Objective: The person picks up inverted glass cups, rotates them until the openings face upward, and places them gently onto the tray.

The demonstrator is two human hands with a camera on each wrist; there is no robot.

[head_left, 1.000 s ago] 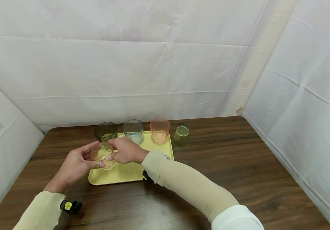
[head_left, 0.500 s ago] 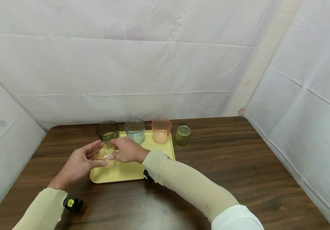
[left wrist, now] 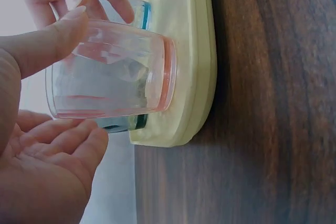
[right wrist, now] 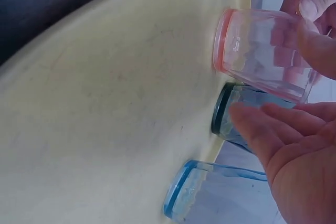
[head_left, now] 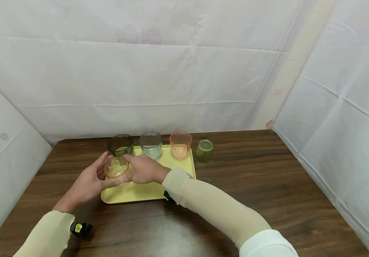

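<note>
Both hands are together on one small clear glass tumbler with a pale orange tint (head_left: 117, 171), which stands on the near-left part of a rectangular pale yellow plastic tray (head_left: 146, 191) on the dark brown wood-grain surface (head_left: 268, 185). The left hand (head_left: 89, 180) has thumb and fingers curved about the tumbler's left wall; the wrist view shows the thumb pressed on the glass and the fingers (left wrist: 79, 140) just beside it. The right hand (head_left: 144, 168) is at the tumbler's 3 o'clock side, fingers at the glass; whether they clamp it I cannot tell. The tumbler's base rests on the tray in the right wrist view (right wrist: 262, 51). It appears empty. Along the tray's 12 o'clock edge stand three further vessels: a dark green glass tumbler (head_left: 120, 144) at 11 o'clock, a light blue glass tumbler (head_left: 150, 144) at 12 o'clock and an orange-pink glass tumbler (head_left: 180, 144) at 1 o'clock. A small light green glass tumbler (head_left: 204, 151) stands off the tray, just beside its far-right corner. No contents can be made out in any of them.
</note>
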